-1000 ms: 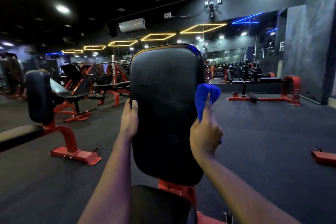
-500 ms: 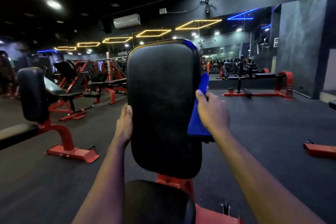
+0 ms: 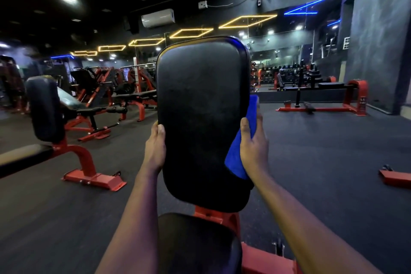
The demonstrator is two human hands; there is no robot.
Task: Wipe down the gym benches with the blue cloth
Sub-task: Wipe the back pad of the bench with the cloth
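The black seat pad [image 3: 200, 244] is closest, at 6 o'clock. Above it stands the tall back pad [image 3: 202, 122]. The left hand [image 3: 155, 151] grips its 9 o'clock edge. The right hand [image 3: 254, 149] holds the blue cloth [image 3: 236, 165] tight against its 3 o'clock edge (fingers curled round it). Far off at 9 o'clock stands another bench [image 3: 44, 109].

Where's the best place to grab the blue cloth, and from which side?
Its middle, coming from the right, I'd say. The cloth drapes along the pad's right edge, so the pad blocks the left side and only the right is open. The right hand grips it there, thumb in front.
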